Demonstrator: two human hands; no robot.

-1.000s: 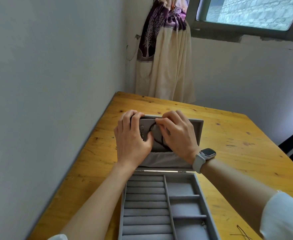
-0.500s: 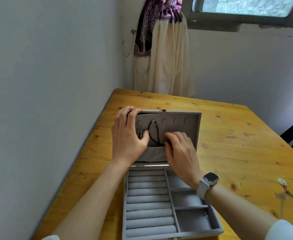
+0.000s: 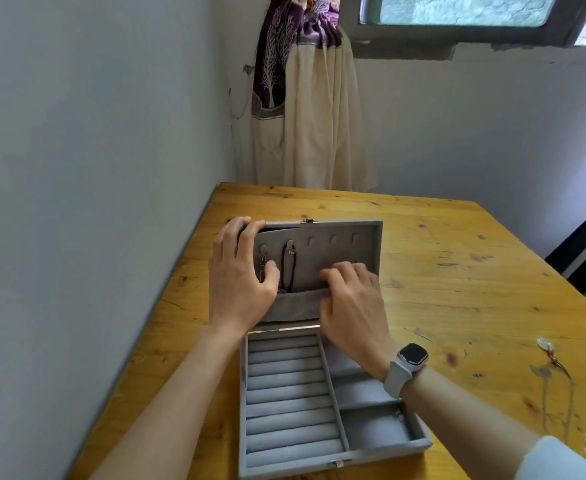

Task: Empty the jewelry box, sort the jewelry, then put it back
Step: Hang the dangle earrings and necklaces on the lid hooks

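jewelry box point(image 3: 333, 445) open on table point(image 3: 457, 271)
left hand point(image 3: 239, 278) grip grasping lid's far left corner; right hand point(image 3: 350, 303) fingers curled at lid pocket point(image 3: 295, 306), grip unclear.

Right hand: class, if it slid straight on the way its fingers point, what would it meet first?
The right hand points up the upright lid's grey lining. Going straight on, it would probably first meet the small empty hooks near the lid's top edge, though depth is hard to judge.
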